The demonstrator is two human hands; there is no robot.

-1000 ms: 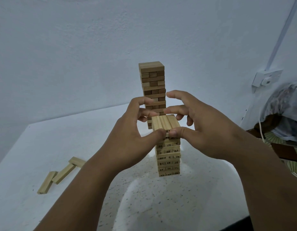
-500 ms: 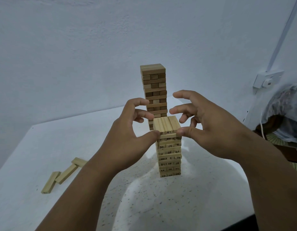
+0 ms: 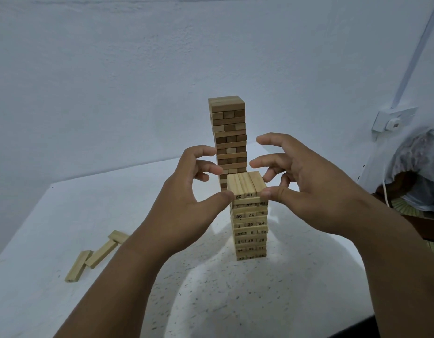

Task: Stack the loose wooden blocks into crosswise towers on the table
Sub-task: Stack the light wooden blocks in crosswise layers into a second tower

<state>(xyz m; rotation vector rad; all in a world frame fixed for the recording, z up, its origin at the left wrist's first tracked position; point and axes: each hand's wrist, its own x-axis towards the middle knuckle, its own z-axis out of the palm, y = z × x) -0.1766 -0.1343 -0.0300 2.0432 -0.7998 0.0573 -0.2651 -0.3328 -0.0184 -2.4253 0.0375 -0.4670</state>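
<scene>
A pale tower of numbered wooden blocks stands mid-table, its top layer made of three blocks running away from me. My left hand is at the tower's left and my right hand at its right. Each thumb tip touches a front corner of the top layer, while the fingers are spread and off the blocks. Behind it rises a taller, darker crosswise tower, its base hidden. Three loose blocks lie flat at the left of the white table.
A wall stands close behind the table. At the right are a wall socket, a white cable and a plastic-wrapped object beyond the table's right edge. The table's front edge runs off at the lower right.
My fingers have lifted off the near tower's top layer and spread apart on both sides. Only the thumbs stay at its front corners. The view has shifted slightly.
</scene>
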